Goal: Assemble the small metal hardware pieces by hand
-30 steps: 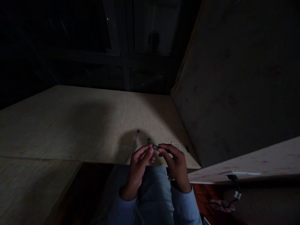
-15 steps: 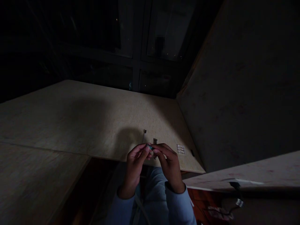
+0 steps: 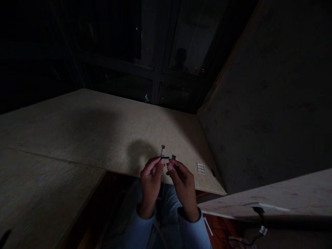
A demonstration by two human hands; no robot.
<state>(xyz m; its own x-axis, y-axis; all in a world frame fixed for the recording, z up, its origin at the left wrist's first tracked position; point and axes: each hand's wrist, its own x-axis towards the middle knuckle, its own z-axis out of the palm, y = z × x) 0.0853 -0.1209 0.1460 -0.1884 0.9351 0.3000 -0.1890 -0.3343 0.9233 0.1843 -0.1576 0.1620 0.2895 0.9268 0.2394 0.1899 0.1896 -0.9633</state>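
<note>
My left hand (image 3: 150,178) and my right hand (image 3: 182,181) are raised close together over the near edge of a pale wooden board (image 3: 103,135). The left fingertips pinch a small dark, teal-tinted part (image 3: 165,158). My right hand's fingers are curled just beside it, their tips a little apart from the part. A thin wire with a small plug (image 3: 162,148) lies on the board just beyond the hands. Light blue sleeves cover both wrists.
A small dark piece (image 3: 173,157) and a tiny clear ribbed piece (image 3: 200,167) lie on the board to the right. A large upright panel (image 3: 267,103) stands at the right. A lower board (image 3: 272,204) with a black cable (image 3: 260,221) lies at bottom right. Dark windows are behind.
The hands have drawn slightly apart; the right fingers have come off the small part, which stays in the left fingertips. The view has tilted up and turned a little.
</note>
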